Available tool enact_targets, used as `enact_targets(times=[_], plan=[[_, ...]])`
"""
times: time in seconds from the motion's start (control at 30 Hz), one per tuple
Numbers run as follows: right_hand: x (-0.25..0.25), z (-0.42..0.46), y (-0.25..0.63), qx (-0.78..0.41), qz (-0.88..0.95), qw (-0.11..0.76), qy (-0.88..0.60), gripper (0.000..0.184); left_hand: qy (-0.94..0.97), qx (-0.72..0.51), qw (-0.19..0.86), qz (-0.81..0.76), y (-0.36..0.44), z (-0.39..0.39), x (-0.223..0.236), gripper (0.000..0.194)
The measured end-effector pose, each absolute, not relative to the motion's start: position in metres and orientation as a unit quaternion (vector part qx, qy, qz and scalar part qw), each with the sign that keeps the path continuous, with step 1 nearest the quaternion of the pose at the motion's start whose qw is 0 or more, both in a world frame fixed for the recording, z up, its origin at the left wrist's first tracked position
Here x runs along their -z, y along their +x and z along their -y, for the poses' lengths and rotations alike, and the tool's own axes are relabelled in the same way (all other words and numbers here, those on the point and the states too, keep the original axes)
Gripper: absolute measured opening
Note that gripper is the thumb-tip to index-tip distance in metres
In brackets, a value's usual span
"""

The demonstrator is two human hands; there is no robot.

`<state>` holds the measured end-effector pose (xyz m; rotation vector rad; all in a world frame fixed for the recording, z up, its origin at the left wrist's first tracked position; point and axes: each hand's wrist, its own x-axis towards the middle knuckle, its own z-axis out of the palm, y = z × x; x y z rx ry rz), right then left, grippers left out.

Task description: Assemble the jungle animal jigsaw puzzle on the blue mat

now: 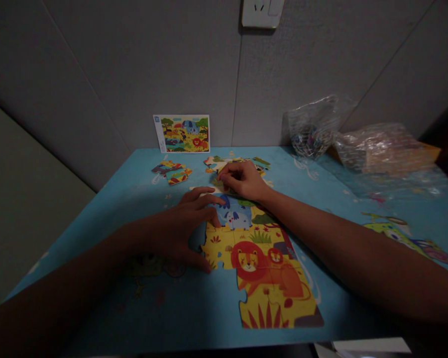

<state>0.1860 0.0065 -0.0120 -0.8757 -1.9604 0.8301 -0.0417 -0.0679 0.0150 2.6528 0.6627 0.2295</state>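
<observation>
A partly joined jigsaw puzzle (263,271) with a lion and a blue elephant lies on the blue table (339,199). My left hand (184,223) rests on the puzzle's left edge, fingers stretched out flat, thumb at the lower corner. My right hand (242,179) is at the puzzle's far end, fingers curled down on a puzzle piece (218,183) among the loose pieces there. Both forearms reach in from the near edge.
A small pile of loose pieces (172,172) lies to the far left. A reference picture card (182,133) leans against the grey wall. Two clear plastic bags (313,127) sit at the far right. A wall socket (261,12) is above.
</observation>
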Motion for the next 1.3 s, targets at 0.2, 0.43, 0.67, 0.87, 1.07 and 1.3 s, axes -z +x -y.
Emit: enact_targets(times=[0.2,0.43,0.67,0.87,1.07,1.3], plan=[[0.0126,-0.0074,0.1857,-0.333,0.777,0.404,-0.35,0.018,0.947,-0.088,0.196,-0.238,-0.0416,0.0682,-0.0144,0.066],[0.0139,-0.007,0.1851,-0.338,0.774,0.408,-0.347,0.018,0.949,-0.076,0.189,-0.239,-0.0421,0.0673,-0.0127,0.066],[0.0114,-0.0068,0.1853,-0.33,0.777,0.405,-0.352,0.018,0.949,-0.068,0.192,-0.241,-0.0403,0.068,-0.0136,0.065],[0.0115,-0.0066,0.1855,-0.341,0.775,0.4,-0.35,0.018,0.947,-0.071,0.196,-0.244,-0.0407,0.0682,-0.0139,0.066],[0.0111,-0.0056,0.1848,-0.345,0.77,0.406,-0.35,0.016,0.948,-0.078,0.199,-0.237,-0.0409,0.0673,-0.0132,0.066],[0.0099,-0.0049,0.184,-0.344,0.773,0.406,-0.344,0.017,0.946,-0.076,0.199,-0.245,-0.0411,0.0682,-0.0132,0.067]])
